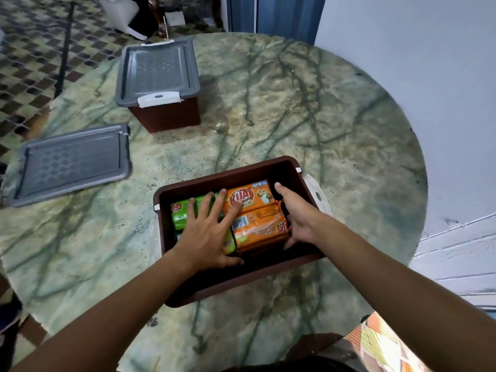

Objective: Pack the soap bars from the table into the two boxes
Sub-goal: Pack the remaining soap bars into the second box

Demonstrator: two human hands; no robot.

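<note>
While you are leaning over the round green marble-patterned table [295, 108], a loose flat grey plastic lid [72, 163] is lying at the far left near the table's edge, apart from both boxes. Further back, a closed dark brown plastic box with a grey lid and white latch [161, 84] is standing well apart from your hands. Nearer you, the open dark brown plastic box [228, 173] is sitting in the middle, holding the green-wrapped soap bars [185, 213] on its left side and the orange-wrapped soap bars [257, 221] on its right side, the two colours lying just beside each other. Your left hand [206, 234] is resting flat with its fingers spread over the green bars, the fingertips reaching onto the edge of the orange ones. Your right hand [298, 213] is curling around the right side of the orange bars, thumb on the upper bar, fingers wrapping the lower edge.
</note>
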